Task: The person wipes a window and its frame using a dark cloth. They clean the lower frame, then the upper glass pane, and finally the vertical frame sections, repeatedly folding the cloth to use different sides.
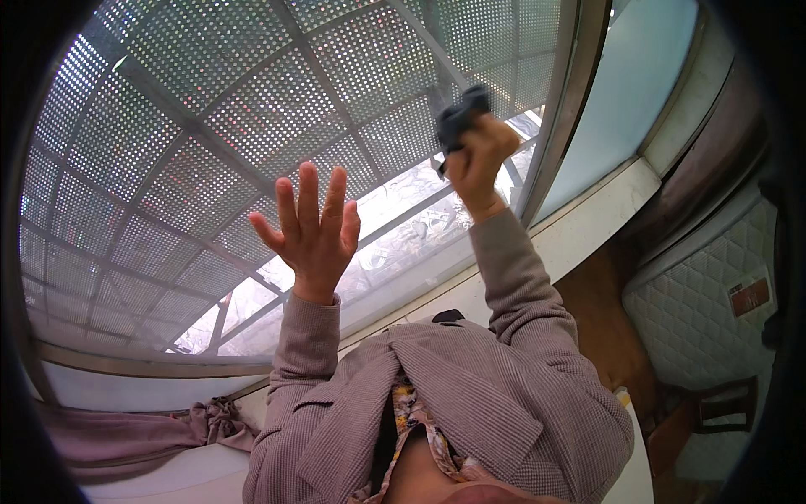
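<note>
My left hand [315,233] is raised flat in front of a large window pane [384,246], fingers spread and holding nothing; whether it touches the glass I cannot tell. Up and to its right, my right hand [482,157] grips a dark, blurred object [463,116] in front of the same window, near the metal frame [560,120] on the right. What kind of object it is does not show plainly. Behind the glass stands a perforated metal screen [264,113] with crossing bars.
A pale sill [598,214] runs below the window. A frosted pane [648,82] is at the right. A tied mauve curtain [126,435] hangs at the lower left. A quilted mattress [705,302] and a brown wooden floor [598,302] lie to the right.
</note>
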